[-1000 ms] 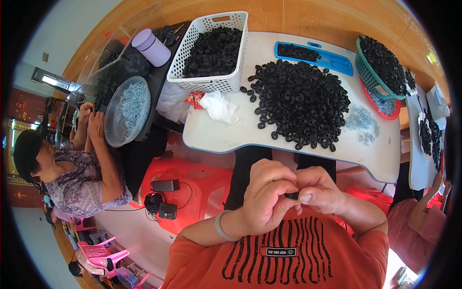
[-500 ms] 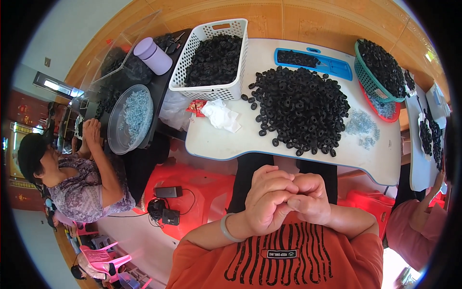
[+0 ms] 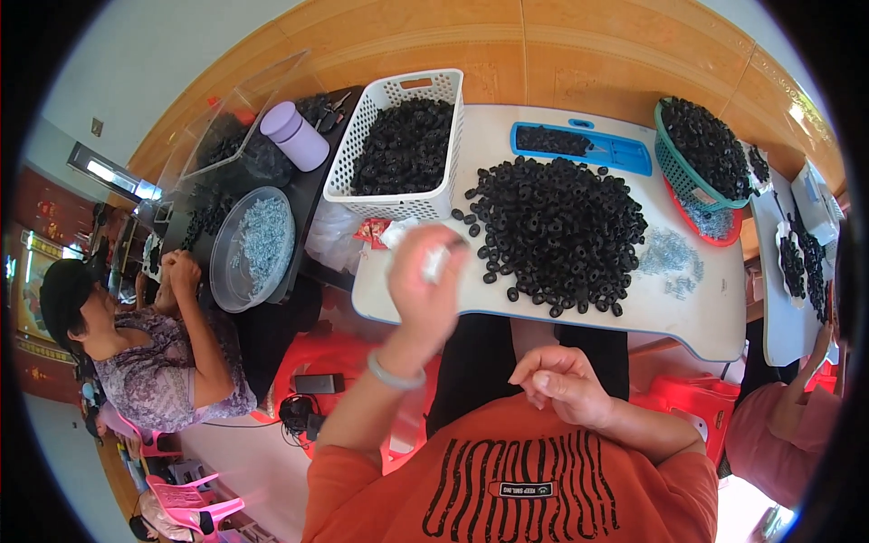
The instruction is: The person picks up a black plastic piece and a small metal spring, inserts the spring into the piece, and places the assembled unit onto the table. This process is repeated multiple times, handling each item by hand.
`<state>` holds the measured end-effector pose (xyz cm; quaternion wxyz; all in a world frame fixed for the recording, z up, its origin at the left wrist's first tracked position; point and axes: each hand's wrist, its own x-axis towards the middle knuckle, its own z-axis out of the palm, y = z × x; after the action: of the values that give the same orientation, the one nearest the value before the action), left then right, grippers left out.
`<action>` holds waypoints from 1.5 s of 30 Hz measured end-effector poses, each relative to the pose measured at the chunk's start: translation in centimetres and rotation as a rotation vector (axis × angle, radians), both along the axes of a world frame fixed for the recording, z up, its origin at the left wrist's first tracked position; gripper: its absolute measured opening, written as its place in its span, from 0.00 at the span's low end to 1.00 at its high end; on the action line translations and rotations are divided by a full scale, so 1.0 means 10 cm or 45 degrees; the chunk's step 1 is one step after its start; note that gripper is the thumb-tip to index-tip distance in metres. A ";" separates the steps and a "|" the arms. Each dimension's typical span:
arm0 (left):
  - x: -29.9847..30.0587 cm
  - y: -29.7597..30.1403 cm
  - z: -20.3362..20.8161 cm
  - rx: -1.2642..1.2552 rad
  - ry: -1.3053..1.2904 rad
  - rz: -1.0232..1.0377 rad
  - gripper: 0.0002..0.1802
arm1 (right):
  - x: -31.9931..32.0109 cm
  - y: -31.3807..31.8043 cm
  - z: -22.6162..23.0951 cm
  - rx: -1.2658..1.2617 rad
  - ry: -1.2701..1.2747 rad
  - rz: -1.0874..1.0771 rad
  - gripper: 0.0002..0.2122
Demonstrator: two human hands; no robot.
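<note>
My left hand [image 3: 425, 281] is raised over the near left edge of the white table [image 3: 380, 290], smeared by motion. Its finger and thumb close in a loop, and a small dark piece [image 3: 460, 242] shows at their tips, apparently one of the black oval parts. Close to my lap, my right hand [image 3: 566, 387] has its thumb pressed to curled fingers; whatever they hold is hidden. A large heap of black oval parts with holes [image 3: 561, 235] covers the table's middle. Right of it lie small clear bluish pieces [image 3: 672, 262]. Behind my left hand is white tissue [image 3: 398, 232].
A white basket [image 3: 453, 154] of black parts, a blue tray [image 3: 625, 154] and a green basket [image 3: 674, 163] over a red dish [image 3: 729, 237] stand along the back. Left are a clear bowl [image 3: 222, 271], a lilac bottle [image 3: 294, 136] and a seated person [image 3: 154, 353].
My hands, pressed together before my chest, have parted. The left has swung up and left to the table; the right stays low, fingers curled. The table sits slightly lower in view.
</note>
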<state>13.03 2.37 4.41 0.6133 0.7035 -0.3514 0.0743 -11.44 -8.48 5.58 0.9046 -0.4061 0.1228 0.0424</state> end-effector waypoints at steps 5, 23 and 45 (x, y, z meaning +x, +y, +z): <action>1.56 -0.10 -0.37 0.202 -0.030 0.318 0.13 | -0.11 -0.12 0.14 -0.021 0.056 0.049 0.12; 0.39 -1.77 -2.07 1.424 -0.873 -0.065 0.22 | -0.86 -1.57 -0.77 -0.135 0.121 0.008 0.06; -1.78 -2.27 -1.44 0.520 0.215 -0.352 0.11 | -3.26 -4.24 -1.25 -2.217 0.845 -0.924 0.08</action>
<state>-4.78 -20.36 -9.98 0.4902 0.7616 -0.3995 -0.1418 -44.08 -50.85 -6.87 0.1701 -0.8328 0.4739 -0.2300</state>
